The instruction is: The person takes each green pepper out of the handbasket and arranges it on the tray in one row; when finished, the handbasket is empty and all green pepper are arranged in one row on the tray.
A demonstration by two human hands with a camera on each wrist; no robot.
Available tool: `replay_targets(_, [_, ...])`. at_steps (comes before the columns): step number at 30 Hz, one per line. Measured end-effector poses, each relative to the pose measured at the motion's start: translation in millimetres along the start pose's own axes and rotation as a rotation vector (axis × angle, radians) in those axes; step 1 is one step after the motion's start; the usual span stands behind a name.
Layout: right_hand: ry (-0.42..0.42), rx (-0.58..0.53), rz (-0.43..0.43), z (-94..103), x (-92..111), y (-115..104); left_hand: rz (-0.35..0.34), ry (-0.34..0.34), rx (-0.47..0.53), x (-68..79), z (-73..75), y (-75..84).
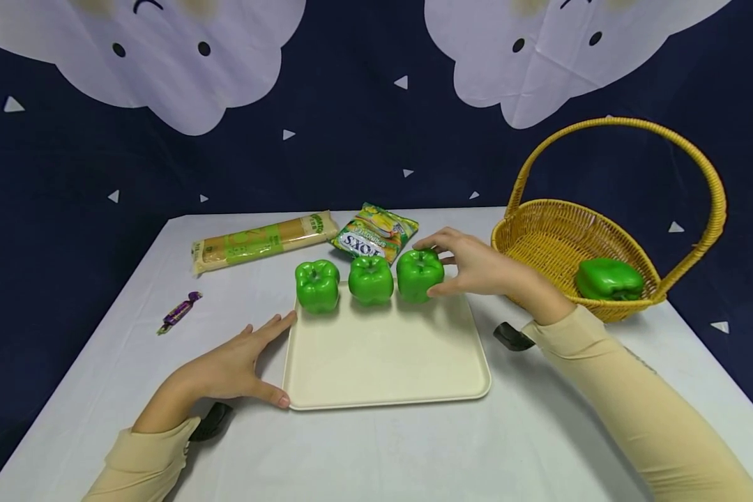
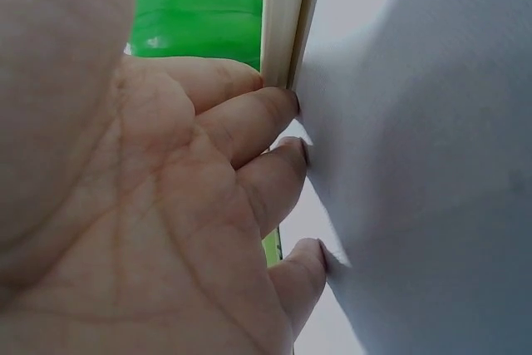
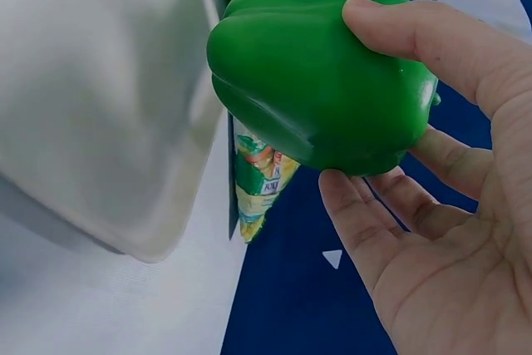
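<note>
Three green bell peppers stand in a row along the far side of a cream tray (image 1: 385,362): a left pepper (image 1: 317,287), a middle pepper (image 1: 371,281) and a right pepper (image 1: 419,277). My right hand (image 1: 477,265) holds the right one from its right side. The right wrist view shows the thumb on one side of this pepper (image 3: 316,72) and fingertips against the other. My left hand (image 1: 232,366) lies at the tray's left edge with thumb and fingers spread. In the left wrist view its fingertips touch the tray rim (image 2: 283,22) and the white cloth.
A yellow wicker basket (image 1: 555,216) with a tall handle stands at the right, a green bell pepper (image 1: 609,279) lying in it. Behind the tray are a long noodle packet (image 1: 263,240) and a FOX'S bag (image 1: 376,233). A purple wrapped candy (image 1: 179,312) lies at the left.
</note>
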State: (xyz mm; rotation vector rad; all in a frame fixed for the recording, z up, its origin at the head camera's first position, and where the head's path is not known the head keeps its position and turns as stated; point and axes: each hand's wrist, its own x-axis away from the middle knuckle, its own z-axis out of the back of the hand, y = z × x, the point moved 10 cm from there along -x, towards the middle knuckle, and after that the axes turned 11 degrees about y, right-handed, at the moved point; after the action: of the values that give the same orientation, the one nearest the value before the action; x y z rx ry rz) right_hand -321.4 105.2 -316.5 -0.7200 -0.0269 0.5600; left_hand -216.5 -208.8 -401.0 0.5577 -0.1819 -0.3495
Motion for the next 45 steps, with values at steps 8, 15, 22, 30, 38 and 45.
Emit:
replay_targets(8, [-0.010, -0.005, -0.006, -3.2, -2.3, 1.4, -0.003, 0.000, -0.001, 0.0, 0.4, -0.2])
replay_targets(15, [-0.022, -0.021, -0.015, -5.1, -0.8, 2.5, 0.002, 0.000, 0.004, 0.5, 0.1, -0.2])
replay_targets(22, [-0.025, -0.008, -0.002, -6.3, 0.4, 5.8, -0.001, 0.003, 0.011, 0.5, 0.3, -0.3])
replay_targets(30, [-0.032, 0.022, 0.007, -8.8, 1.3, 9.7, 0.001, 0.001, 0.002, 0.4, 0.3, -0.9])
replay_targets(38, [-0.035, 0.017, 0.006, -9.5, 1.4, 9.0, -0.010, 0.003, 0.015, 0.5, 0.2, -0.5])
replay_targets(45, [-0.052, 0.008, 0.003, -11.6, 2.5, 8.6, -0.015, 0.004, 0.020, 0.1, -0.2, -0.8])
